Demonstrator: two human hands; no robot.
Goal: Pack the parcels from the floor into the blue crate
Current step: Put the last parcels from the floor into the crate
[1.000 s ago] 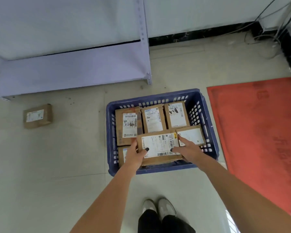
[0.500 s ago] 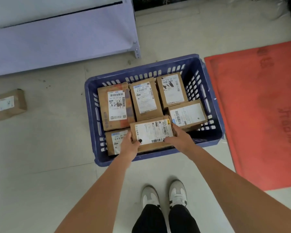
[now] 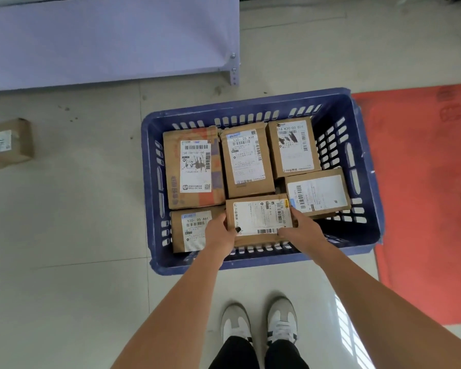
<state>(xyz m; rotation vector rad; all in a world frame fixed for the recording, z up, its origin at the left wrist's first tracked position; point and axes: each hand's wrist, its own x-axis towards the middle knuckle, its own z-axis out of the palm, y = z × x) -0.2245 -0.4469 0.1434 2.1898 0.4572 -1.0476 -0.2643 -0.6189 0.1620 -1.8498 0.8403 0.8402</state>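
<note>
The blue crate (image 3: 362,155) stands on the tiled floor in front of my feet, with several labelled cardboard parcels lying flat inside. A brown parcel with a white label (image 3: 260,218) sits low at the crate's near side, between a small parcel (image 3: 189,231) on its left and another (image 3: 318,194) on its right. My left hand (image 3: 220,231) grips its left end and my right hand (image 3: 302,230) grips its right end. One more parcel (image 3: 7,143) lies on the floor at the far left.
A pale metal shelf (image 3: 104,38) runs along the top left, its leg (image 3: 233,73) just behind the crate. A red mat (image 3: 431,195) lies right of the crate. My shoes (image 3: 258,323) stand right before the crate's near wall.
The held parcel has gone down from above the crate's near rim into the crate. My head has dipped, so the crate looks closer and more from above.
</note>
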